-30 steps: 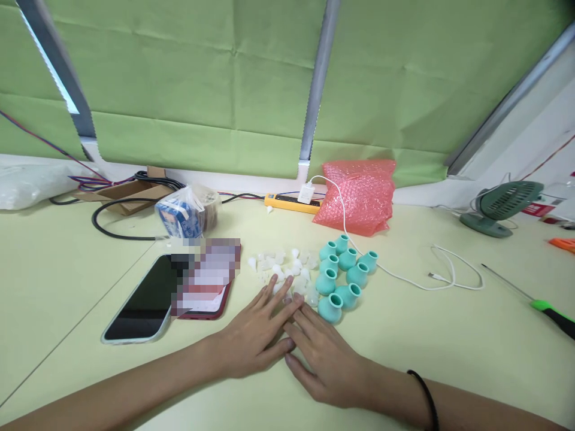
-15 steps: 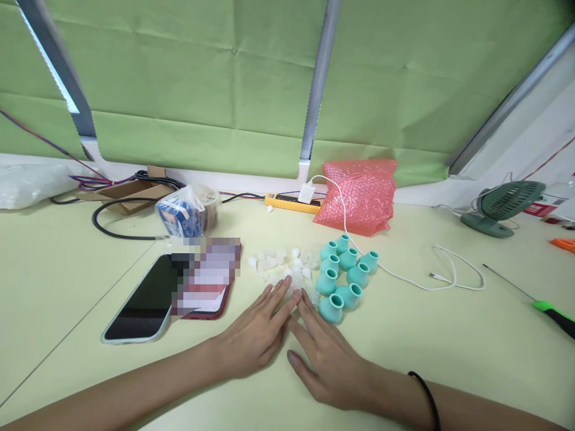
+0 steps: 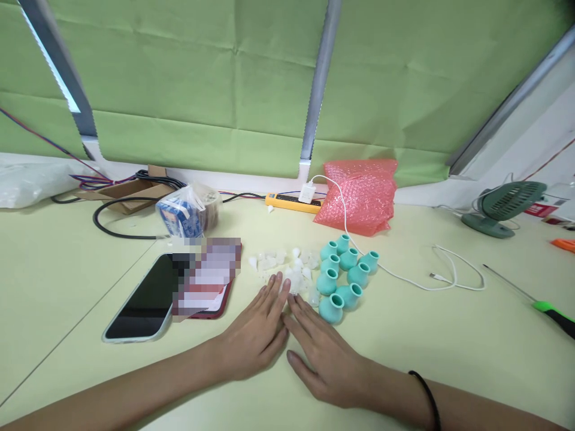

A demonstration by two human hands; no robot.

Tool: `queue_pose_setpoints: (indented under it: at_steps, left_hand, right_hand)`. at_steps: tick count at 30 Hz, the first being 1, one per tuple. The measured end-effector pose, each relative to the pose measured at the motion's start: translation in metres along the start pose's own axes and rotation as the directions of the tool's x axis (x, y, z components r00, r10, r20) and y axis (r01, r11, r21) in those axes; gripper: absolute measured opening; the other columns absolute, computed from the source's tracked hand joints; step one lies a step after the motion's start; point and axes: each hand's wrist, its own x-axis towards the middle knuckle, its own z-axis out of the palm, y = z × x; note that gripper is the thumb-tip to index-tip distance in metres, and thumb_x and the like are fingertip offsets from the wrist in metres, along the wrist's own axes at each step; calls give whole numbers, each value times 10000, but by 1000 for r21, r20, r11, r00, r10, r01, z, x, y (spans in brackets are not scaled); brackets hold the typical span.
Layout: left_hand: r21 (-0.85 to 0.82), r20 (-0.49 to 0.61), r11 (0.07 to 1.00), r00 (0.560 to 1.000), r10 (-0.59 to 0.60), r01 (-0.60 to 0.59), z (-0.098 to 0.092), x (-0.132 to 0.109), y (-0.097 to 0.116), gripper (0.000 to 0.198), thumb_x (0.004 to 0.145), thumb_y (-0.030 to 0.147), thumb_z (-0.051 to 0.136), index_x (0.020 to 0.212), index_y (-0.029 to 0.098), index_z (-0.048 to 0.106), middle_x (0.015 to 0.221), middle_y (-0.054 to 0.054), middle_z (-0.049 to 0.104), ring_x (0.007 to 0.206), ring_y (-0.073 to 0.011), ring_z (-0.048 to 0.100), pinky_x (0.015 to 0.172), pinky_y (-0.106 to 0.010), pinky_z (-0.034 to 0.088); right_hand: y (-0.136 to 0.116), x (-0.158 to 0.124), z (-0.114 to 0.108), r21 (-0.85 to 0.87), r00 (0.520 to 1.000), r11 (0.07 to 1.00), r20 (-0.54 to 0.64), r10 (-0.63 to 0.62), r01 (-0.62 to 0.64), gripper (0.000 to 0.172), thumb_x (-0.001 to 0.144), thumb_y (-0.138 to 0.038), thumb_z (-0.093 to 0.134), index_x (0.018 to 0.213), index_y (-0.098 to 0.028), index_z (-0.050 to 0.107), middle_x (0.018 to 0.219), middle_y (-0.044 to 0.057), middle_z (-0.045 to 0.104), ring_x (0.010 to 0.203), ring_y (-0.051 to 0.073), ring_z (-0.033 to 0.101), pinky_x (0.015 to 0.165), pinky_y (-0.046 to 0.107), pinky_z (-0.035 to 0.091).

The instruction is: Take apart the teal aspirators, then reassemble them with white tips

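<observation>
Desk (image 3: 449,353): left hand (image 3: 256,335), right hand (image 3: 330,359), nine teal caps (image 3: 348,260).

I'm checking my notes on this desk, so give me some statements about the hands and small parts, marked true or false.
1. The left hand and right hand lie flat on the table. True.
2. The left hand touches the white pieces. True.
3. The teal pieces lie left of the white pieces. False: they lie to the right.
4. The right hand holds a teal piece. False: it holds nothing.
5. A black band circles the right wrist. True.
</observation>
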Motion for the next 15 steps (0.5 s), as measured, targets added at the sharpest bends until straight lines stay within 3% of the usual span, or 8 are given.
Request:
queue_pose_setpoints:
  at_steps: [3, 6, 8, 10, 12, 15]
  left_hand:
    - [-63, -94, 998, 995, -9, 3, -6, 1, 2, 525, 813, 114, 295, 1301, 85, 102, 1376, -180, 62, 1258, -252, 122, 973, -410, 287]
    - [-54, -199, 999, 980, -18, 7, -11, 2, 4, 378, 766, 145, 363, 1145, 131, 363, 1230, -157, 353, 1112, -251, 380, 857, -385, 402]
    - [26, -156, 999, 987, -43, 48, -13, 3, 4, 262, 737, 211, 405, 981, 139, 465, 945, -117, 527, 867, -243, 524, 686, -367, 462]
    - [123, -52, 987, 994, -101, 106, -14, 3, 4, 202, 720, 279, 420, 845, 139, 494, 720, -67, 546, 640, -221, 550, 531, -338, 450]
    - [187, 26, 973, 990, -142, 135, -15, 4, 4, 183, 716, 308, 420, 754, 143, 488, 644, -43, 537, 538, -203, 540, 470, -312, 422]
    - [195, 72, 976, 991, -112, 97, -15, 5, 3, 142, 725, 270, 414, 679, 150, 475, 633, -31, 541, 514, -182, 539, 458, -278, 400]
  right_hand:
    - [1, -1, 1, 15, 1000, 1000, -16, -8, 8, 513, 793, -216, 406, 1250, -8, 303, 1326, 224, 242, 1249, 291, 124, 983, 450, 268]
    - [1, -2, 2, 28, 998, 999, -59, -15, 16, 499, 788, -198, 409, 1243, -19, 308, 1319, 210, 273, 1251, 273, 146, 983, 430, 284]
    - [0, -3, 1, 17, 995, 999, -92, -41, 43, 471, 784, -185, 406, 1221, -24, 333, 1322, 203, 269, 1254, 270, 140, 977, 420, 298]
    - [0, -4, 1, -4, 989, 997, -128, -73, 73, 438, 780, -171, 401, 1195, -35, 361, 1320, 199, 272, 1253, 271, 147, 961, 413, 320]
    - [0, -5, 1, -24, 980, 995, -170, -102, 99, 404, 775, -158, 399, 1163, -46, 389, 1298, 197, 308, 1243, 277, 180, 938, 412, 344]
    - [-2, -5, -1, -30, 964, 992, -235, -123, 120, 368, 752, -140, 412, 1111, -59, 427, 1239, 194, 365, 1199, 302, 250, 908, 435, 357]
